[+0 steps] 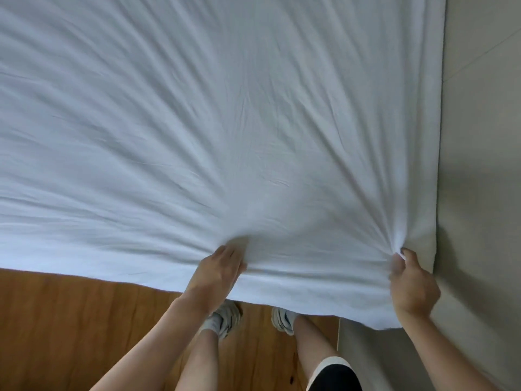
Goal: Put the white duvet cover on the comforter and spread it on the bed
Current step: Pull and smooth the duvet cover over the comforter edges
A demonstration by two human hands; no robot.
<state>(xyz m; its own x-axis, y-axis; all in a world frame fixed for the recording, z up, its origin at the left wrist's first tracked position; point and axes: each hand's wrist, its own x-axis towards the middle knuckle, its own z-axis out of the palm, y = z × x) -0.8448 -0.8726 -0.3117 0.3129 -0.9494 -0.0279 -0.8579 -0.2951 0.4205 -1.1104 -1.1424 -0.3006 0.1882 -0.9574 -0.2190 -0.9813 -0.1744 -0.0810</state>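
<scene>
Near bed edge, white duvet cover (225,122) lies spread far and wide over bed. Left hand (217,275) grips near edge, fingers curled into cloth. Right hand (411,286) pinches bunch near right corner. Both likely pull to smooth wrinkles. Wood floor (70,320) below, grey wall (479,136) right, shoes (282,320) under hem. Nothing blocks.

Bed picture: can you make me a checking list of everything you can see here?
Surface: bed hidden under cloth; nothing else seen of it.
Job's things: white duvet cover spread wide, creases fanning from both hands, near edge hanging over the floor.
Clutter: nothing seen.
Hands: left hand holds the near edge, fingers on top; right hand pinches a bunched bit near the corner.
Cables: nothing seen.
Surroundings: wooden floor, beige wall, the person's shoes.
</scene>
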